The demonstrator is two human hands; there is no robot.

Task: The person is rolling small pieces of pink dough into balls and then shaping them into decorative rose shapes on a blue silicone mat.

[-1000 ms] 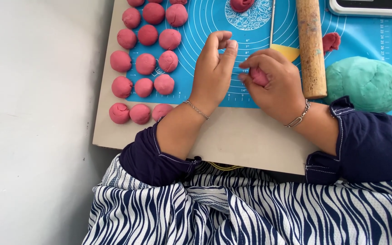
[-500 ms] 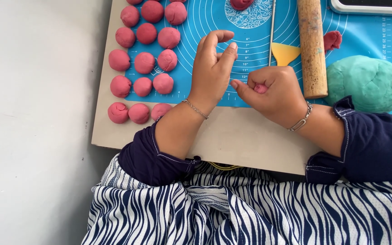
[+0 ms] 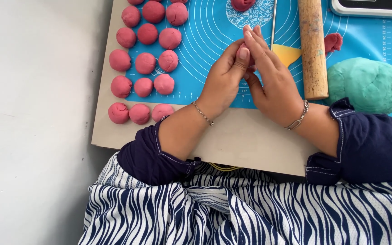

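Note:
My left hand [image 3: 223,77] and my right hand [image 3: 273,79] are pressed together palm to palm over the blue silicone mat [image 3: 205,36]. Between them sits a small pink dough piece [image 3: 242,54], only a sliver of it showing near the fingertips. Both wrists wear thin bracelets. To the left, several pink dough balls [image 3: 146,61] lie in rows on the mat and on the beige board [image 3: 232,140].
A wooden rolling pin [image 3: 312,47] lies just right of my hands, beside a yellow scraper [image 3: 286,52]. A large teal dough lump [image 3: 366,84] sits at the right, a pink scrap [image 3: 332,41] above it. A scale's edge [image 3: 370,7] shows at the top.
My right hand held the pink piece in curled fingers; now both hands have come together flat around it, raised slightly toward the mat's middle.

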